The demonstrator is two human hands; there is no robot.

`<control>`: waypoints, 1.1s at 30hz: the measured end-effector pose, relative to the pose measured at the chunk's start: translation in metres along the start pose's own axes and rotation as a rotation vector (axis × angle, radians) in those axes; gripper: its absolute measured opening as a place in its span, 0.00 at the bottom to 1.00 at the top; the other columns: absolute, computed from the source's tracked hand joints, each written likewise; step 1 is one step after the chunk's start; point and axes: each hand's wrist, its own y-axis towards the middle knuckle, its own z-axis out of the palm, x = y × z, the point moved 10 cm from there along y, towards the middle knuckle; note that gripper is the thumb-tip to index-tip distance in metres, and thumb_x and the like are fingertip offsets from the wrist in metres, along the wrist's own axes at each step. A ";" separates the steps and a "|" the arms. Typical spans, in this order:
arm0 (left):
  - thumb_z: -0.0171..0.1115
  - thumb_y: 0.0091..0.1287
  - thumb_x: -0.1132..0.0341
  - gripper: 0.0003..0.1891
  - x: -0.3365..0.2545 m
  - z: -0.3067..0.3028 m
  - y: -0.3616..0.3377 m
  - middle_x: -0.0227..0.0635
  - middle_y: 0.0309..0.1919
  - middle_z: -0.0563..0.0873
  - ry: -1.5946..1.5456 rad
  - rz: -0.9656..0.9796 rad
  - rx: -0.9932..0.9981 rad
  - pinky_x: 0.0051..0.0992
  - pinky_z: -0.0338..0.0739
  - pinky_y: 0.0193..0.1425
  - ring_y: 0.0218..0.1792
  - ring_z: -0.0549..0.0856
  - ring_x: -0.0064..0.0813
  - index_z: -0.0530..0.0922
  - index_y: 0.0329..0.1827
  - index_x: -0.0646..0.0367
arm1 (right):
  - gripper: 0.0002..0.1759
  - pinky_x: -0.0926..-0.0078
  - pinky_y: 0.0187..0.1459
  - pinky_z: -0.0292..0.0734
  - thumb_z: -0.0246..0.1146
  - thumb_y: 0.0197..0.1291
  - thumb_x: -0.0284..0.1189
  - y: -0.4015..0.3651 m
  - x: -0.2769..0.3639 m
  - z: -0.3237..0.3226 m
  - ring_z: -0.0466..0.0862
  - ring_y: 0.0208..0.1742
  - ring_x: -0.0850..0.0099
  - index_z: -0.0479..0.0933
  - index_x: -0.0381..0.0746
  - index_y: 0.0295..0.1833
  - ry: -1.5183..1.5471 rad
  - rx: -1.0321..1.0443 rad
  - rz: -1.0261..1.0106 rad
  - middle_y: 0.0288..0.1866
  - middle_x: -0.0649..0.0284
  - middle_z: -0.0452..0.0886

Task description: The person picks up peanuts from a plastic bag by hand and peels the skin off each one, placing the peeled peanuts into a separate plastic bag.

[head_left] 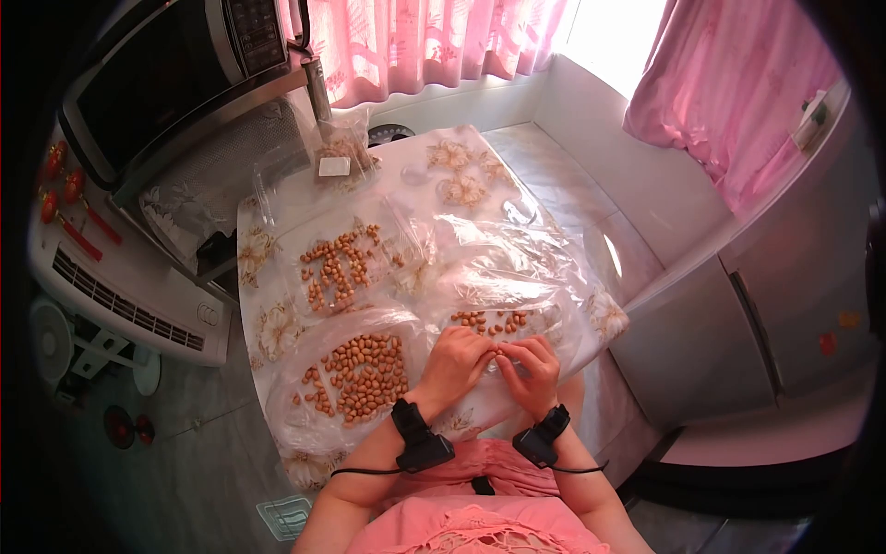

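My left hand [454, 360] and my right hand [532, 371] meet above the front right of the table, fingertips pinched together. Between them is a small tan nut [497, 353], mostly hidden by the fingers. Just beyond my hands, brown nuts [506, 323] lie on a clear plastic bag [503, 268]. To the left of my left hand, a larger heap of reddish-brown nuts [366, 374] rests on another clear bag [286, 388]. Farther back is a third spread of nuts [340, 268]. Each wrist wears a black band with a cable.
The table's flowered cover [277, 328] reaches close to my lap. A bag with a white label [334, 166] stands at its back edge. A microwave [152, 88] on a rack and a white heater-like unit [129, 295] are on the left. Grey cabinet doors [701, 323] flank the right.
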 end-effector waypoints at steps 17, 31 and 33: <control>0.74 0.66 0.64 0.09 0.004 0.004 -0.003 0.39 0.38 0.89 0.009 -0.026 -0.035 0.42 0.75 0.63 0.46 0.86 0.43 0.87 0.44 0.58 | 0.16 0.62 0.46 0.84 0.76 0.46 0.16 -0.005 -0.008 0.004 0.87 0.44 0.58 0.87 0.40 0.43 0.015 -0.021 0.004 0.40 0.60 0.89; 0.73 0.64 0.68 0.08 0.001 0.001 0.000 0.38 0.37 0.88 -0.027 -0.032 -0.046 0.41 0.75 0.60 0.45 0.86 0.42 0.85 0.43 0.58 | 0.15 0.64 0.44 0.85 0.76 0.48 0.16 -0.004 -0.007 0.000 0.88 0.42 0.59 0.88 0.40 0.43 0.000 -0.057 0.019 0.40 0.60 0.89; 0.72 0.64 0.68 0.08 0.001 0.001 0.000 0.38 0.37 0.88 -0.015 -0.028 -0.052 0.41 0.75 0.60 0.45 0.85 0.42 0.85 0.43 0.58 | 0.15 0.64 0.44 0.85 0.76 0.48 0.16 -0.003 -0.007 -0.001 0.88 0.42 0.59 0.88 0.40 0.43 0.001 -0.060 0.021 0.40 0.60 0.89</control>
